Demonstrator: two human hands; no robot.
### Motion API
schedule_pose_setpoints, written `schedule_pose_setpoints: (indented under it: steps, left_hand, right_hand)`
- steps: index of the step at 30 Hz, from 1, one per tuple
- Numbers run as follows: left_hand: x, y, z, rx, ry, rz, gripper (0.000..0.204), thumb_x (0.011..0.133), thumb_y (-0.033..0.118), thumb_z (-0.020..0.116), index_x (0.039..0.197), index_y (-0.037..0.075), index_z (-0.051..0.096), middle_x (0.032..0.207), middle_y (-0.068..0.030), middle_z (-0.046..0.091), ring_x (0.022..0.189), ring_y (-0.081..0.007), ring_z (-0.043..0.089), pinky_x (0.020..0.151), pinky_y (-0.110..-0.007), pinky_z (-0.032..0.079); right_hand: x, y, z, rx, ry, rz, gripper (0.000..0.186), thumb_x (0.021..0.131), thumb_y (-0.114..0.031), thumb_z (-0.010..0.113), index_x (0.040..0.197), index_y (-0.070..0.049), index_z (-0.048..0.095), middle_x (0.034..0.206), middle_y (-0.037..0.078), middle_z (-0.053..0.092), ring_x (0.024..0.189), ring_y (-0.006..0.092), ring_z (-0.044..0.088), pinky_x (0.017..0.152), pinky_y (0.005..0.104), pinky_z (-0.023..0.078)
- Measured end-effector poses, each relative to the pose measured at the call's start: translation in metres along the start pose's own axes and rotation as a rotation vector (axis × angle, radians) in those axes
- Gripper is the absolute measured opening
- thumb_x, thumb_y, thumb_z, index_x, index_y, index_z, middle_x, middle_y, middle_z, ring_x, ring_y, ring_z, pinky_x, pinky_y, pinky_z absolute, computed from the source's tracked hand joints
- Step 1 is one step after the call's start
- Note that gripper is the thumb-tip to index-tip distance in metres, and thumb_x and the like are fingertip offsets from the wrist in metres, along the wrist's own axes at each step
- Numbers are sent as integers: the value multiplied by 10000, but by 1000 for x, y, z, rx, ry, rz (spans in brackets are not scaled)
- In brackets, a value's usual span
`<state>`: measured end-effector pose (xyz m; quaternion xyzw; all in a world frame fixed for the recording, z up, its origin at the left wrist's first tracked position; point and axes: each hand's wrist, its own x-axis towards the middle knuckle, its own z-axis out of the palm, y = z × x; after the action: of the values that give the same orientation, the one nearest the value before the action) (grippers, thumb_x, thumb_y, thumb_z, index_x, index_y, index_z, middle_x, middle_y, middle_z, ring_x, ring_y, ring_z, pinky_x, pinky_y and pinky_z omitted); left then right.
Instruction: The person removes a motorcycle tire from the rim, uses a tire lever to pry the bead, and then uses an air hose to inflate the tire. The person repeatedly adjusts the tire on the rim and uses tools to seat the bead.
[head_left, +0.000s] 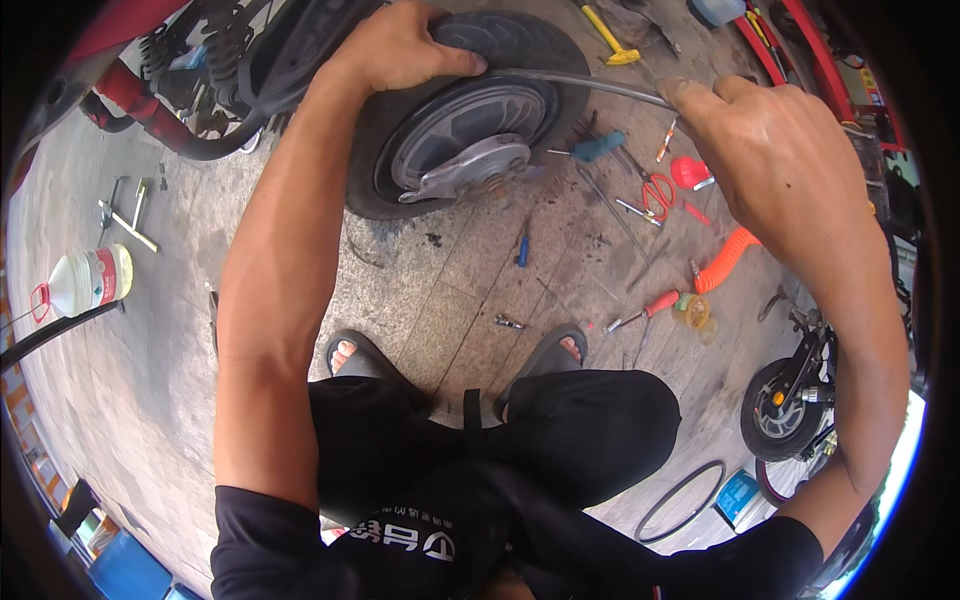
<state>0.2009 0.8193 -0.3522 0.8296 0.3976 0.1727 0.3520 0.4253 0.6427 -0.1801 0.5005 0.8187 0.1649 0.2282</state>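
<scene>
A wheel with a black tyre [540,38] stands in front of me, and its grey hub and rim [432,138] face my way. My left hand [405,50] grips the top of the tyre, its thumb pressed near the rim edge and its other fingers mostly hidden. Wrapped round the outer end of a long metal tyre lever [600,84] is my right hand [780,140]. The lever's other end reaches the tyre beside my left thumb; whether its tip is under the bead I cannot tell.
Loose tools lie on the floor: a yellow hammer [612,40], red-handled scissors [657,195], a blue-handled screwdriver [523,250] and an orange coiled hose [727,262]. A clear jug [88,280] stands left. Part of a vehicle [150,105] is at upper left, a small wheel [778,410] at right.
</scene>
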Motion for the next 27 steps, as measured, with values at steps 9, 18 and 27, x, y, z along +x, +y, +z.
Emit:
schedule_pose_setpoints:
  steps: [9, 18, 27]
  left_hand:
    - [-1, 1, 0, -3, 7, -66, 626, 702, 424, 856, 1106, -40, 738, 1002, -225, 754, 963, -320, 734, 871, -407, 549]
    - [0, -10, -3, -43, -24, -56, 692, 715, 451, 843, 1186, -38, 709, 1057, -225, 749, 1019, -317, 726, 910, -403, 540]
    - [1, -10, -4, -33, -35, -44, 682, 712, 450, 832, 1173, -37, 709, 1038, -236, 743, 1011, -331, 723, 896, -414, 537]
  right_hand:
    - [-12, 11, 6, 56, 172, -68, 171, 934, -109, 658, 1079, -19, 645, 873, 160, 654, 853, 386, 633, 741, 469, 481]
    - [10, 64, 18, 107, 225, -268, 252, 955, -123, 679, 1190, -36, 660, 1021, 143, 674, 991, 333, 645, 850, 439, 503]
    - [28, 88, 25, 138, 212, -308, 248, 953, -104, 668, 1192, -39, 661, 992, 154, 659, 946, 346, 635, 819, 447, 498]
